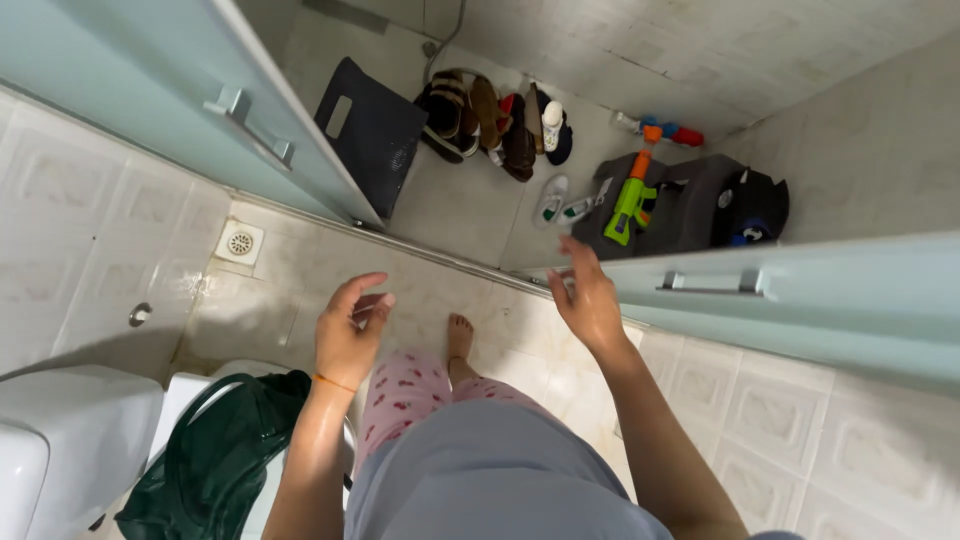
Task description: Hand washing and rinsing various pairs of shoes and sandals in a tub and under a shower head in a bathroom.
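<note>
Doors (150, 90): pale frosted aqua, silver handles. Floor (300, 270): cream tiles, faint marbling. Trousers (405, 395): pink, red cherry print. Top (490, 470): grey. Wrist band (333, 382): orange. Bag (215, 460): dark green. Toilet (60, 440): white. Water gun (630, 205): green, orange. Mat (375, 130): black.

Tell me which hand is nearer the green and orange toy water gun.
Right. The right hand is raised just below the toy water gun, near the glass door's edge. The left hand is farther off, above the dark green bag.

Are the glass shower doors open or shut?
Open. The left door and the right door stand apart, and through the gap you see the shower floor with shoes and a toy water gun.
</note>
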